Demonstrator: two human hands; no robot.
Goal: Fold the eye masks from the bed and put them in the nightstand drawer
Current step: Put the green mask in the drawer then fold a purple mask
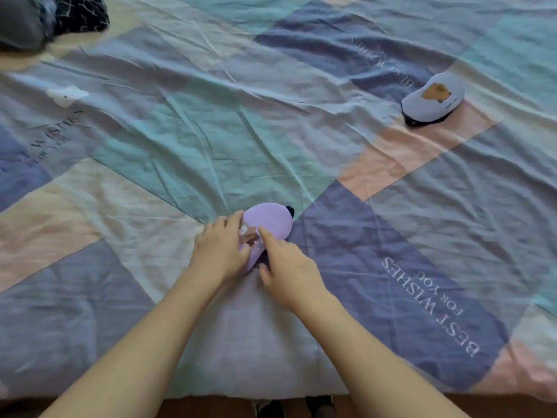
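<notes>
A purple eye mask (268, 223) lies folded over on the bed cover (211, 131), with a small brown print on its near side and a black strap end at its far tip. My left hand (218, 248) rests on the mask's left edge, fingers curled onto it. My right hand (286, 267) presses its forefinger on the mask's middle, thumb apart below. A second eye mask (434, 99), pale blue with a brown animal print and a black underside, lies folded at the far right of the bed.
The patchwork cover is wrinkled, with "BEST WISHES FOR YOU" printed at right. A dark bundle of fabric (45, 19) sits at the far left corner. The bed's near edge (271, 395) runs along the bottom, with dark floor below it.
</notes>
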